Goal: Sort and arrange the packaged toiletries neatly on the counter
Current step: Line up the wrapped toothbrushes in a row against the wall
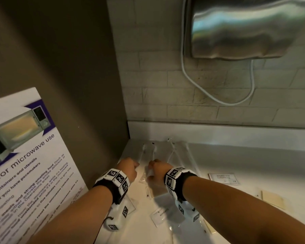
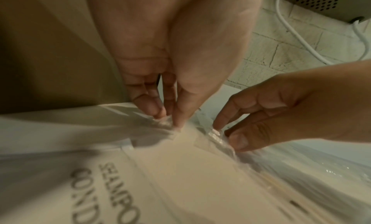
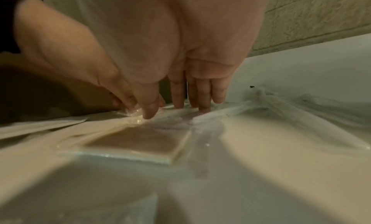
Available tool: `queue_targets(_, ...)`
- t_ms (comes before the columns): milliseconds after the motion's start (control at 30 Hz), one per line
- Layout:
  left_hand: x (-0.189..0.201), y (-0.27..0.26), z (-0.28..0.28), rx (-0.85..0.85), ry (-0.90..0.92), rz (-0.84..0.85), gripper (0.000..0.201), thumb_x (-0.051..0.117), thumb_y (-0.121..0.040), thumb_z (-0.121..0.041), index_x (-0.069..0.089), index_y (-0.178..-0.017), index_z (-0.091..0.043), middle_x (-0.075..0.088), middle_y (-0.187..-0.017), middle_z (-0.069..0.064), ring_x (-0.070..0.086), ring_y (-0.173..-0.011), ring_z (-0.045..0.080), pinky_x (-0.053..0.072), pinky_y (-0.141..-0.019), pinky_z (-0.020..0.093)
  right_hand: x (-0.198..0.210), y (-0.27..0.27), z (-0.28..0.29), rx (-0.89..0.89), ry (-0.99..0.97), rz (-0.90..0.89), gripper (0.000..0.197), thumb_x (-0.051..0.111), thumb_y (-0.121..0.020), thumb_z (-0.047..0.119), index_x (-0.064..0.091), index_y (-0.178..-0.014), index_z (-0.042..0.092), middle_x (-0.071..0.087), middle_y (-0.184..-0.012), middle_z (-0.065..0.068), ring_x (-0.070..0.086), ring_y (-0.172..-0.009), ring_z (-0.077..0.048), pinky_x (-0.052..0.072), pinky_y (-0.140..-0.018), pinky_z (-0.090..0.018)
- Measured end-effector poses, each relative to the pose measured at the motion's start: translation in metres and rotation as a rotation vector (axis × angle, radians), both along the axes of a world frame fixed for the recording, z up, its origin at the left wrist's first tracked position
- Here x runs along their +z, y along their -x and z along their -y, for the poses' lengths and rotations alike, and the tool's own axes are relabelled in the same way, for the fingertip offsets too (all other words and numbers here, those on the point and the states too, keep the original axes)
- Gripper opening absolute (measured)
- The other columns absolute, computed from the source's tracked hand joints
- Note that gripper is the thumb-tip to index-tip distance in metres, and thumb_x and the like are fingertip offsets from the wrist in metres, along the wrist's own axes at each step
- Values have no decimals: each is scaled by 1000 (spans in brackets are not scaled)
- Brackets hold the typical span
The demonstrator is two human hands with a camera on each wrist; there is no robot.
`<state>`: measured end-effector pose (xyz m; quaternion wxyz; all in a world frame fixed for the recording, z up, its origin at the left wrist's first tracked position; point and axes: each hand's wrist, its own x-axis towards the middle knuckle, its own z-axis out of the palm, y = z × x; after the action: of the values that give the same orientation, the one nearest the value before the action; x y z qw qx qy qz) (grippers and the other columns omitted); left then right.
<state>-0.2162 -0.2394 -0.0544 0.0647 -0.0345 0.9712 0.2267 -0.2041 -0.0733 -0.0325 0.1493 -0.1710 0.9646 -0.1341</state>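
Note:
Several clear-wrapped toothbrush packets lie side by side in the counter's back left corner. My left hand point(image 1: 133, 167) pinches the near end of the leftmost packet point(image 1: 142, 152), thumb against fingertips point(image 2: 160, 111) on crinkled plastic. Close beside it, my right hand point(image 1: 152, 166) pinches the near end of the neighbouring packet point(image 1: 154, 152); its thumb point(image 3: 148, 113) and fingertips point(image 3: 202, 107) meet the wrap. Two more toothbrush packets point(image 1: 173, 150) lie to the right. A flat tan packet point(image 3: 138, 140) lies under my right wrist. A shampoo sachet point(image 2: 124, 179) lies under my left wrist.
A toothpaste sachet point(image 1: 161, 214) lies near the front. A second shampoo sachet point(image 1: 224, 178) and tan packets point(image 1: 273, 199) lie to the right. A steel wall dryer point(image 1: 245, 27) with a looping cord point(image 1: 218, 101) hangs above. A microwave poster point(image 1: 25, 164) covers the left wall.

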Motion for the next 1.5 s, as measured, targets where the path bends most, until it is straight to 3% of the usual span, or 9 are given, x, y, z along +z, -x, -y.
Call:
queue_targets(167, 0, 2, 2, -11, -18, -7, 42, 65, -89, -7, 63, -130, -17, 64, -131, 7, 61, -118, 23, 49, -102, 33, 0, 3, -3, 27, -6, 7, 56, 61, -84, 34, 44, -136, 19, 51, -132, -6, 58, -112, -32, 52, -91, -42)
queue_targets(500, 0, 3, 3, -20, -33, -6, 43, 65, -89, -6, 62, -131, -16, 64, -131, 7, 62, -117, 24, 51, -100, 33, 1, 3, -2, 17, 31, -6, 42, 64, -84, 36, 59, -122, 21, 52, -129, -4, 58, -112, -29, 51, -93, -41)
queue_targets(800, 12, 6, 0, -52, 37, -12, 41, 64, -89, -14, 62, -130, -17, 59, -135, 9, 60, -118, 27, 50, -100, 34, 13, 3, -11, -3, 100, -87, 52, 57, -91, 31, 43, -140, 20, 45, -140, -8, 50, -124, -30, 44, -102, -41)
queue_targets(900, 23, 7, -11, -133, 116, -117, 40, 57, -91, -15, 62, -130, -21, 57, -133, 10, 59, -116, 29, 49, -99, 35, 24, 7, -36, -67, 69, -139, 46, 52, -93, 26, 46, -138, 19, 45, -140, -9, 44, -127, -31, 40, -105, -40)
queue_targets(1033, 27, 4, -43, -378, 222, -251, 40, 50, -93, -18, 63, -128, -30, 58, -138, -2, 48, -127, 27, 41, -107, 40, 32, 4, -67, -142, -20, -91, 42, 51, -91, 10, 54, -133, 14, 46, -138, -12, 46, -127, -31, 40, -105, -34)
queue_targets(1133, 19, -3, -66, -590, 509, -170, 38, 46, -97, -27, 58, -132, -34, 48, -148, -7, 27, -143, 32, 21, -116, 53, 29, -10, -79, -167, -58, -47, 41, 53, -90, 2, 56, -130, 9, 50, -136, -12, 52, -123, -31, 44, -101, -32)
queue_targets(1233, 3, 0, -71, -604, 622, -48, 48, 56, -89, -26, 53, -134, -41, 42, -153, 0, 17, -146, 39, 8, -117, 57, 23, -24, -87, -179, -61, 11, 41, 51, -92, 5, 55, -132, 10, 51, -137, -12, 53, -124, -30, 43, -100, -31)
queue_targets(1367, 9, -11, -78, -581, 601, -95, 40, 54, -89, -34, 59, -128, -43, 54, -143, -2, 29, -137, 33, 9, -114, 53, 21, -36, -88, -188, -44, 15, 43, 56, -91, 1, 54, -133, 7, 53, -137, -13, 52, -126, -29, 42, -103, -29)
queue_targets(1500, 9, -30, -81, -558, 519, -124, 36, 58, -88, -41, 64, -123, -40, 60, -133, -7, 34, -129, 27, 20, -110, 47, 15, -45, -82, -180, -32, 48, 54, 68, -86, 6, 52, -137, 9, 51, -138, -11, 51, -128, -28, 43, -106, -32)
